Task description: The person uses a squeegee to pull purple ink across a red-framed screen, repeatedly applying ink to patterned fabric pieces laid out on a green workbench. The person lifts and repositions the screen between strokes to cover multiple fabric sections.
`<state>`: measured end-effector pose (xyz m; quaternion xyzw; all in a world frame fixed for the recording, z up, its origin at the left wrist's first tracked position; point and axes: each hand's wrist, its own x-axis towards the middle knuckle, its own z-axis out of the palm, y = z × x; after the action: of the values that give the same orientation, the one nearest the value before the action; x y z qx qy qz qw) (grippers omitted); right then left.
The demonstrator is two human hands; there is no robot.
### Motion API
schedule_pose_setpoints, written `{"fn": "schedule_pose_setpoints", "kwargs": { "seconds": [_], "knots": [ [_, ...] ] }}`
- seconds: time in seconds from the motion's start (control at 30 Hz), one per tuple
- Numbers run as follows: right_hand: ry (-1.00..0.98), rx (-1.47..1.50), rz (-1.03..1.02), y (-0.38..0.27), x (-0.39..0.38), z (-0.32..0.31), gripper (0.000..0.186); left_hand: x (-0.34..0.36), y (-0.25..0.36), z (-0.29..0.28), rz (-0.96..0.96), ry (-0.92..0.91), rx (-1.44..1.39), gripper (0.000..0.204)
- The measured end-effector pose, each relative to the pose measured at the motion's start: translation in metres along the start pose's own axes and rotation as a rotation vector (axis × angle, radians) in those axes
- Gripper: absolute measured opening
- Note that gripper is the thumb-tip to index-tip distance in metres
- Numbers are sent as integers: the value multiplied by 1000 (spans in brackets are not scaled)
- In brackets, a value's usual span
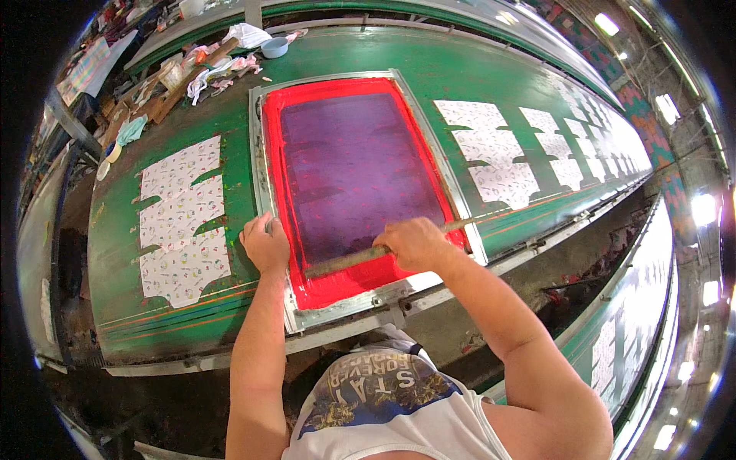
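Note:
A screen-printing frame (259, 165) with metal rails lies on a long green table. Its mesh (353, 165) looks purple in the middle, and red ink (337, 290) rings it. Near the frame's close end, a long squeegee (337, 264) lies across the mesh at a slant. My right hand (414, 244) is wrapped round the squeegee's bar, right of its middle. At the left rail, my left hand (266, 242) grips the frame with curled fingers. White patterned fabric pieces lie on both sides, one on the left (184, 230) and one on the right (491, 153).
More cut fabric pieces (552, 146) run along the green table (345, 50) to the right. A light blue bowl (274, 48), rags (222, 73) and a teal cloth (131, 130) clutter the far left. A metal rail (418, 303) borders the near edge. Another table stands at lower right.

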<state>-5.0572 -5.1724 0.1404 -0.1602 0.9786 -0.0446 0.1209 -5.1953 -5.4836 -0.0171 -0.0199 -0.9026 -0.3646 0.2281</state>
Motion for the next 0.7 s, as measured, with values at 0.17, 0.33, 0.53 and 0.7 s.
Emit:
{"fn": "schedule_pose_setpoints", "kwargs": {
  "seconds": [0.17,0.33,0.53,0.7],
  "knots": [
    [104,-36,-43,-28,-52,21,46,2,5,-1,-48,-25,50,39],
    [126,-44,-145,-29,-81,39,63,1,5,1,-52,-38,108,43],
    [137,27,-278,-9,-99,49,81,3,1,4,-5,2,199,44],
    [273,301,-410,40,-124,57,70,2,5,3,-27,7,265,41]
  ]
}}
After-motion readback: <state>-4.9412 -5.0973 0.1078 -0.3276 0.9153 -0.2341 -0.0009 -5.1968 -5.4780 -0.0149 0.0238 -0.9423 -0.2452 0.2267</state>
